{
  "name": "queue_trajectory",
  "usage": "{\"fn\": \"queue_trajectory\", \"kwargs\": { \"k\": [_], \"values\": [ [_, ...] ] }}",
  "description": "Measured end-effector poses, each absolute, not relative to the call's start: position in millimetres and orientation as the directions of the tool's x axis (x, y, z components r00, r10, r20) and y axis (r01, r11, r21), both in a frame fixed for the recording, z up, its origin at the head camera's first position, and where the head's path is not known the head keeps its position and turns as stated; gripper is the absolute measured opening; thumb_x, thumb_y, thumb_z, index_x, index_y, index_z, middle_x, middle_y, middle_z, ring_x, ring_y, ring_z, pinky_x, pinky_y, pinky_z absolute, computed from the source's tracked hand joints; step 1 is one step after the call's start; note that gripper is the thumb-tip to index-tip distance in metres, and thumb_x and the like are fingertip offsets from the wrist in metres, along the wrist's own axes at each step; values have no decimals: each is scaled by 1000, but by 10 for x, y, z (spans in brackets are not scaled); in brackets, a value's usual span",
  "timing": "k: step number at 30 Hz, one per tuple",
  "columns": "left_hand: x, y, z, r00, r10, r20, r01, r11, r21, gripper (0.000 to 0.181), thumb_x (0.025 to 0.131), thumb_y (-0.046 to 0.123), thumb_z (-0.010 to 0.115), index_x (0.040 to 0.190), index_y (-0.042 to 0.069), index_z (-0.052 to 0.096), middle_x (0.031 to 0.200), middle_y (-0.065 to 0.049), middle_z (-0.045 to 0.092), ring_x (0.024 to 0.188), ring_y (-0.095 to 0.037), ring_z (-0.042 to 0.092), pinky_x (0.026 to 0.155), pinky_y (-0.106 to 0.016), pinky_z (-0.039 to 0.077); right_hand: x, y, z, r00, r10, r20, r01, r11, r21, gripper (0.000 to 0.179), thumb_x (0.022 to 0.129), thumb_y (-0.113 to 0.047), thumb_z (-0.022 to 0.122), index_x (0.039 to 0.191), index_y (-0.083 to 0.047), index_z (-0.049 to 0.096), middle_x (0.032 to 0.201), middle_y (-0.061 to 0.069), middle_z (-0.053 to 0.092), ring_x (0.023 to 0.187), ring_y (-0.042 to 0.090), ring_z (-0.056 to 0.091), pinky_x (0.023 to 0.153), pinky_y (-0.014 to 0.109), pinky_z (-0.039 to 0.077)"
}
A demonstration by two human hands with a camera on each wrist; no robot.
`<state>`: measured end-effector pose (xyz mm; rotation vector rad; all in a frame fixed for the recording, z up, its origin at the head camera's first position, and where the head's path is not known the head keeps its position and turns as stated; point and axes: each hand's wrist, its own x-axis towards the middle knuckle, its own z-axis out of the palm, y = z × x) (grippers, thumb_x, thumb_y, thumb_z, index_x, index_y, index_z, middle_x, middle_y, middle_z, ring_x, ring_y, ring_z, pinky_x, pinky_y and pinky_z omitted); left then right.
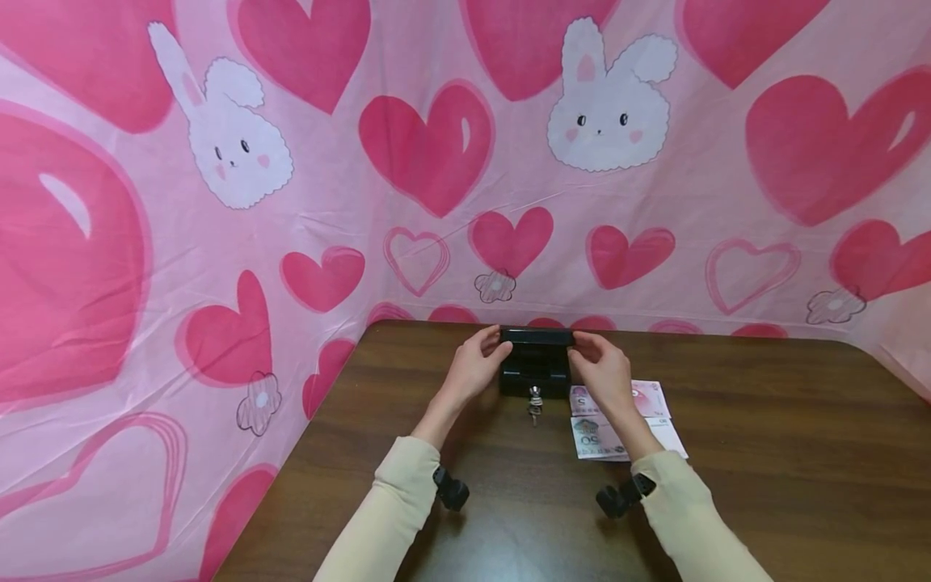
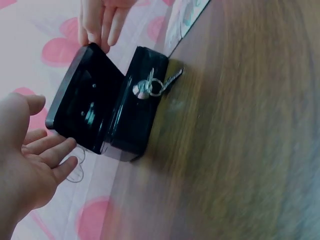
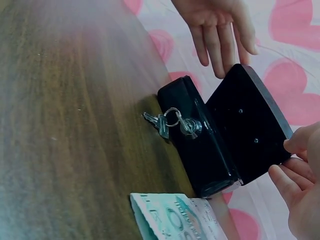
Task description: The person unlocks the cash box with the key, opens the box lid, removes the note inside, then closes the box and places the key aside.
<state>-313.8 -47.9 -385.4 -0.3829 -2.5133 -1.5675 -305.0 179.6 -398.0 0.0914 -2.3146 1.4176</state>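
A small black cash box (image 1: 534,381) stands on the table with its lid (image 1: 537,336) raised. A ring of keys (image 2: 159,87) hangs from the lock on its front. My left hand (image 1: 474,362) is at the lid's left side; in the left wrist view its fingers are nearly straight at the lid's edge and the thumb stands off it. My right hand (image 1: 605,373) touches the lid's right side, with thumb and fingertips at its corner in the right wrist view. The inside of the box body is mostly hidden.
Banknotes (image 1: 591,436) lie on the brown wooden table (image 1: 771,453), to the right of the box and partly under the right forearm. A pink cloth (image 1: 524,186) with hearts and rabbits hangs behind and beside the table. Each wrist wears a small black camera (image 1: 452,490).
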Motion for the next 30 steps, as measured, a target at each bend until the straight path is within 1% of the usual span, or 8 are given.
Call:
{"fn": "queue_trajectory", "kwargs": {
  "k": [2, 4, 12, 16, 20, 23, 30],
  "values": [
    [-3114, -471, -3860, -961, 129, 246, 278, 414, 867, 55, 98, 36, 62, 143, 7, 52, 137, -15, 61, 125, -28, 61, 105, -43, 47, -3036, 1799, -3993, -906, 168, 388, -274, 467, -841, 33, 91, -11, 68, 123, -1, 67, 118, 20, 71, 109, 32, 69, 76, 0, 39],
    [-3093, -467, -3869, -965, 125, 232, 263, 410, 873, 53, 98, 36, 62, 142, 7, 54, 137, -15, 62, 125, -28, 61, 105, -42, 47, -3024, 1801, -4008, -905, 174, 389, -274, 461, -844, 32, 91, -10, 68, 122, -1, 67, 117, 19, 71, 107, 32, 70, 75, -1, 38],
    [-3057, -485, -3934, -958, 116, 263, 287, 411, 865, 47, 97, 30, 63, 136, 4, 59, 128, -15, 67, 118, -28, 65, 103, -42, 49, -2964, 1798, -4051, -912, 171, 374, -265, 451, -852, 34, 91, -10, 69, 124, -3, 66, 118, 17, 71, 104, 30, 71, 73, 1, 41],
    [-3041, -496, -3985, -951, 120, 286, 310, 423, 852, 43, 96, 27, 65, 134, 8, 62, 124, -15, 68, 113, -28, 67, 102, -43, 49, -2939, 1801, -4081, -920, 171, 352, -238, 469, -850, 34, 91, -12, 69, 124, -4, 67, 117, 16, 72, 103, 29, 71, 73, 4, 41],
    [-3011, -500, -4029, -943, 128, 307, 332, 418, 846, 39, 96, 23, 65, 132, 9, 64, 125, -15, 68, 113, -29, 66, 102, -44, 49, -2925, 1806, -4112, -925, 173, 339, -220, 484, -847, 32, 91, -13, 69, 122, -5, 69, 115, 16, 73, 102, 29, 71, 74, 4, 41],
    [-2996, -502, -4058, -940, 132, 316, 342, 410, 846, 36, 95, 19, 66, 130, 8, 65, 126, -15, 67, 114, -30, 66, 102, -44, 50, -2915, 1805, -4130, -925, 176, 336, -216, 484, -848, 31, 91, -13, 70, 120, -4, 70, 113, 17, 74, 101, 29, 71, 74, 4, 41],
    [-3028, -501, -4129, -935, 134, 327, 353, 420, 836, 32, 93, 14, 68, 125, 7, 68, 121, -14, 69, 112, -27, 66, 101, -43, 50, -2914, 1806, -4159, -926, 188, 328, -197, 500, -843, 28, 90, -14, 71, 116, -4, 72, 110, 17, 74, 99, 29, 72, 73, 7, 42]
  ]
}}
